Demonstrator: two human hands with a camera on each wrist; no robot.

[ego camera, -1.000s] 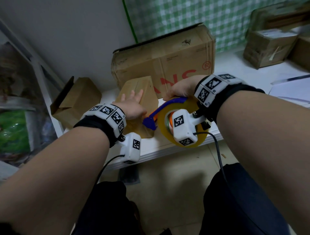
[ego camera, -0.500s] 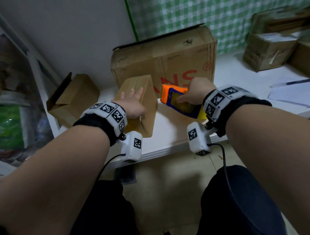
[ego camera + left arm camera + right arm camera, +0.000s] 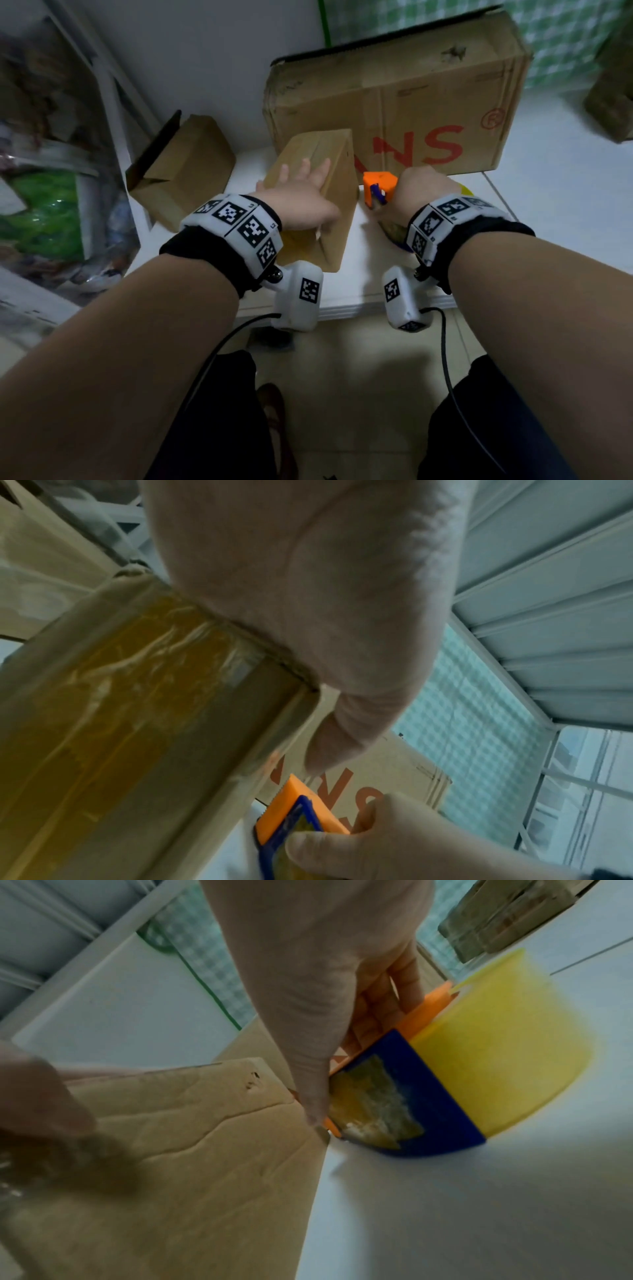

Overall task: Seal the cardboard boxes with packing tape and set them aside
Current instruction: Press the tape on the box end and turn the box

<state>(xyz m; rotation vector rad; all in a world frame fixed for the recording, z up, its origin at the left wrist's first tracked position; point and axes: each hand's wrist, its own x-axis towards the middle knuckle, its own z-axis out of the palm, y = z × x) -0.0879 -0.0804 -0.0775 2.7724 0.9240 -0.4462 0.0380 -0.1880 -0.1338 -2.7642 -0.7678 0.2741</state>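
Left hand (image 3: 301,202) lies flat, fingers straight, on top of the small cardboard box (image 3: 329,219), pinning it to the white counter (image 3: 548,212) so it won't slide under tape pull. The left wrist view shows tape already over the box's near end. Right hand (image 3: 421,188) is curled around the tape dispenser (image 3: 378,190), orange and blue with a yellow roll, its cutter end just beside the box's right side near the counter; looks like it's finishing or cutting a strip there. A big box with red lettering (image 3: 411,102) stands behind, an open-flapped box (image 3: 185,171) sits left, apparently unsealed.
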